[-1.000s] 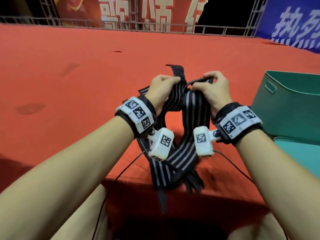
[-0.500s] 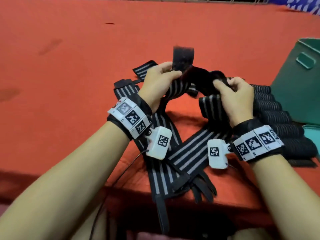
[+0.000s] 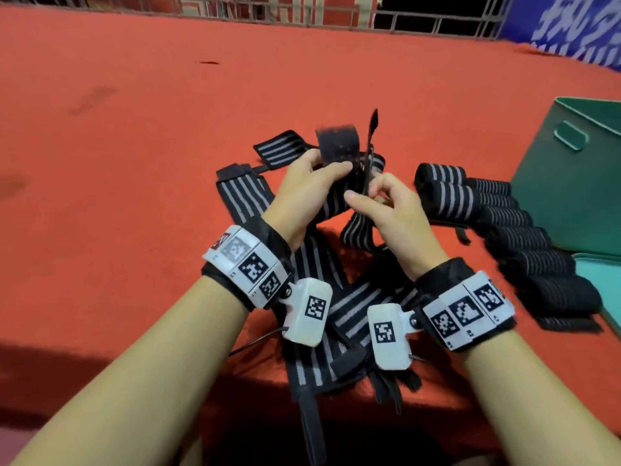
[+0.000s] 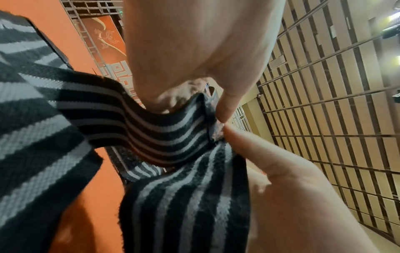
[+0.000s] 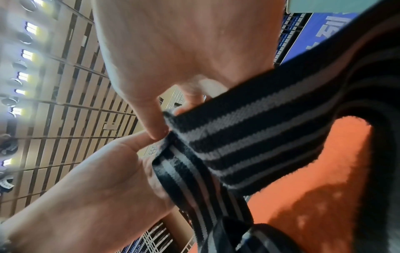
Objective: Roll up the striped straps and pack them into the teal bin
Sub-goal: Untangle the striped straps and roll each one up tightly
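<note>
Head view shows both hands lifted a little over the red table, working on one striped strap. The left hand has its thumb and fingers curled round the strap near its black fuzzy end tab, which sticks up and away from the person. The right hand pinches the strap close by, thumb against finger, so each grip is pressed onto cloth, not spread. I think the hands sit this close together so the end can be folded over tight to start a roll.

From the grip, the strap's long body droops down toward the person and joins the loose straps lying flat on the table; some ends hang over the near edge. So its long way runs from far and high to near and low.

Rolled straps lie in a row just beside the teal bin on the right, probably kept there so they are quick to pack.
</note>
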The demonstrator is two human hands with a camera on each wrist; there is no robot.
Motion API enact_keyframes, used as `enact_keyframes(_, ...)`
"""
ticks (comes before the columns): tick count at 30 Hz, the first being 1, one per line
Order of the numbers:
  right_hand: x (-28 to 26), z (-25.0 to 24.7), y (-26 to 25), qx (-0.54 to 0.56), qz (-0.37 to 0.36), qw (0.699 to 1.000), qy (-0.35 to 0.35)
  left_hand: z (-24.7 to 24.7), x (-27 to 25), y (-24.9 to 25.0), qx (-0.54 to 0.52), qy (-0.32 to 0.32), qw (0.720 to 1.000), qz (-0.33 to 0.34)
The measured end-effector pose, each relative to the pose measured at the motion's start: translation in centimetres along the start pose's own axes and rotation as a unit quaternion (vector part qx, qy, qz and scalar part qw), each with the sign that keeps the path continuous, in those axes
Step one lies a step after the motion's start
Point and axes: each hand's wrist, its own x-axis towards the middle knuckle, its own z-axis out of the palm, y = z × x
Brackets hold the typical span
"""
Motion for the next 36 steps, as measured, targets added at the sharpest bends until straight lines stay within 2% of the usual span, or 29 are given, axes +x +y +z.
enact_keyframes(4, 0.2, 0.2, -1.0, 0.035, 0.004, 0.999, 0.011, -0.4, 0.2, 0.1, 0.010, 0.001, 1.000, 0.005)
enact_keyframes(9, 0.3, -0.6, -0.2, -0.045, -0.001, 0.995, 0.088, -0.9, -0.3, 0.2, 0.032, -0.043, 0.999, -0.009)
enact_keyframes(11, 0.2, -0.8, 0.0, -0.048, 0.001, 0.994, 0.098, -0.9, -0.5, 0.2, 0.029, -0.050, 0.998, -0.016)
enact_keyframes(14, 0.1, -1.0, -0.7, 0.013, -0.003, 0.996, 0.086, -1.1, -0.6, 0.3, 0.008, -0.039, 0.999, -0.024)
enact_keyframes(18, 0.0, -1.2, -1.5, -0.002, -0.049, 0.997, 0.060, -1.6, -0.6, 0.3, -0.030, -0.019, 0.999, -0.027)
enact_keyframes(21, 0.0, -1.0, -1.6, 0.026, -0.057, 0.997, 0.050, -2.2, -0.9, 0.1, -0.039, -0.013, 0.999, -0.011)
enact_keyframes(27, -0.4, -0.7, -1.0, 0.064, -0.033, 0.997, 0.034, -2.4, -1.1, -0.1, -0.071, -0.002, 0.997, 0.013)
enact_keyframes(36, -0.4, -1.3, -1.2, 0.173, -0.006, 0.984, 0.037, -0.2, -0.8, -0.6, -0.100, -0.004, 0.995, -0.021)
